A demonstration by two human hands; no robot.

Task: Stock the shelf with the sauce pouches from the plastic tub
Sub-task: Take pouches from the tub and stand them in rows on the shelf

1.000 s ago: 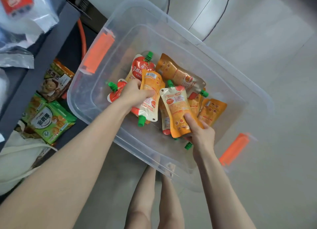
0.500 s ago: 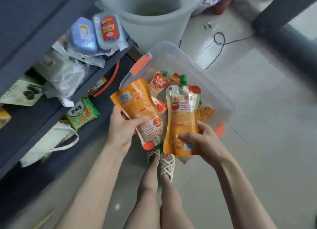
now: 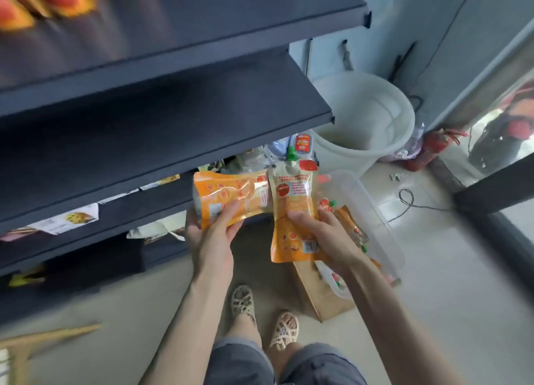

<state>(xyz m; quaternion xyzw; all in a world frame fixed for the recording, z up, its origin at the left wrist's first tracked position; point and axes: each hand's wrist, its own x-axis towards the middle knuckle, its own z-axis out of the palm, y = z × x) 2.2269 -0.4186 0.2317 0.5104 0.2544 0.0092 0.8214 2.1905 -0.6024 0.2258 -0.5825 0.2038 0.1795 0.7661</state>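
My left hand (image 3: 212, 234) grips an orange sauce pouch (image 3: 231, 195) lying sideways, just in front of the dark shelf's (image 3: 161, 101) lower boards. My right hand (image 3: 326, 234) holds a second orange pouch (image 3: 293, 211) upright, its green cap (image 3: 291, 152) at the top. Both pouches sit side by side at chest height. The clear plastic tub (image 3: 372, 211) stands on the floor behind my right hand, with several pouches left inside. Blurred orange and red packs (image 3: 37, 0) lie on the top shelf at the far left.
A white bucket (image 3: 367, 116) stands beyond the shelf's right end. Snack packets (image 3: 78, 218) stick out from lower shelves. A cardboard piece (image 3: 320, 292) lies under the tub. A black cable (image 3: 410, 202) loops on the tiled floor. My sandalled feet (image 3: 265, 315) are below.
I have stood up and turned towards the shelf, lifting both pouches out of the tub. The left pouch has turned sideways; the tub now lies lower right, behind my right hand.
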